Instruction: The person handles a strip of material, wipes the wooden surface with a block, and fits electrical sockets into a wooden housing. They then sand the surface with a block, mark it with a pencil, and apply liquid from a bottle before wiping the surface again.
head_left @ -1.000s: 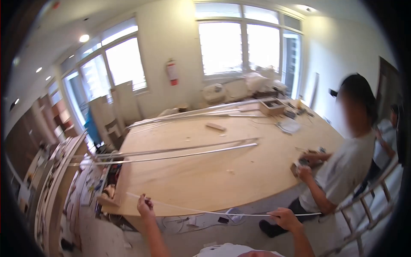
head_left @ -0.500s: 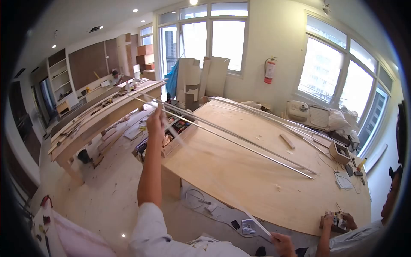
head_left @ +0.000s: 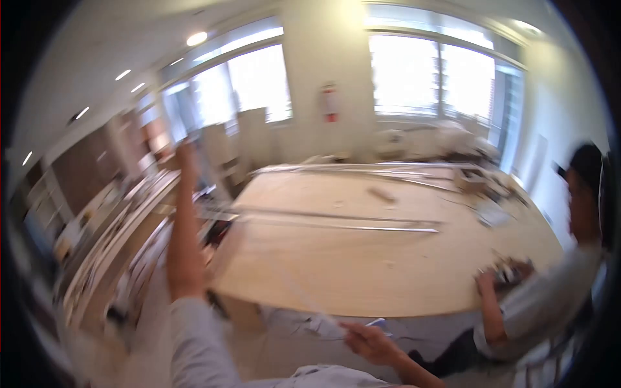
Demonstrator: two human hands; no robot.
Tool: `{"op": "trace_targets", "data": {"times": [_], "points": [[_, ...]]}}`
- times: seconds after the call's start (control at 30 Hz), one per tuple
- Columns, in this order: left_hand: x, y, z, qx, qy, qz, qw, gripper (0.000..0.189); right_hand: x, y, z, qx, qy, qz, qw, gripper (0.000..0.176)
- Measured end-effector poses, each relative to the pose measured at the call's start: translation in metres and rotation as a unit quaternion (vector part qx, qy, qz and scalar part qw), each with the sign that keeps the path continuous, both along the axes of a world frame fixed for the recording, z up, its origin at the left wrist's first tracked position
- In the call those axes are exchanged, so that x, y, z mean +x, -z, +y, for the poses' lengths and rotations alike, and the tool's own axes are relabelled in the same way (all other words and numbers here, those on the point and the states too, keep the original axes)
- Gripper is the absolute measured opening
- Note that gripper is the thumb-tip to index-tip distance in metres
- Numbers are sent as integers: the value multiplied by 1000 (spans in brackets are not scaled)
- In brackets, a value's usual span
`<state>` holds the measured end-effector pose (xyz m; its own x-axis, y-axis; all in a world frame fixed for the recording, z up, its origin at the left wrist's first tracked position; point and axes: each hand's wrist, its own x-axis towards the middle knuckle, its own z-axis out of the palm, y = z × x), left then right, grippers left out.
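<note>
Daylight from tall windows [head_left: 262, 77] fills a white-walled room fitted out for woodwork. At left, a narrow tabletop [head_left: 132, 226] carries blurred odds and ends. Beside it, the person's left hand [head_left: 185, 155] is raised on an outstretched arm, too blurred to tell whether its fingers are closed on anything. Boards [head_left: 253, 137] lean by the window beyond a broad wooden tabletop [head_left: 362, 278]. A thin pale strip [head_left: 310, 302], smeared by motion, slants over the near edge down to the right hand [head_left: 370, 343], whose fingers are clamped around it. A fire extinguisher [head_left: 330, 105] hangs on the back wall; below, long bars [head_left: 388, 228] lie across the broad tabletop, nearer than a wood block [head_left: 381, 194] and a box [head_left: 470, 181]. At far right, a co-worker [head_left: 550, 313] in a dark cap has both hands at a small, indistinct object [head_left: 511, 275].
</note>
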<state>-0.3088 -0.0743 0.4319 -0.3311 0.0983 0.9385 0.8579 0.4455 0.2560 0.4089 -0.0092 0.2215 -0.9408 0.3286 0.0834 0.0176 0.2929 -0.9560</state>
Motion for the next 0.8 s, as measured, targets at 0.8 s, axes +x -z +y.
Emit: {"op": "trace_targets", "data": {"times": [0.8], "points": [[595,-75,271,-107,801,-209,550,36,83,81,-1,-112,375,190,901,38]]}}
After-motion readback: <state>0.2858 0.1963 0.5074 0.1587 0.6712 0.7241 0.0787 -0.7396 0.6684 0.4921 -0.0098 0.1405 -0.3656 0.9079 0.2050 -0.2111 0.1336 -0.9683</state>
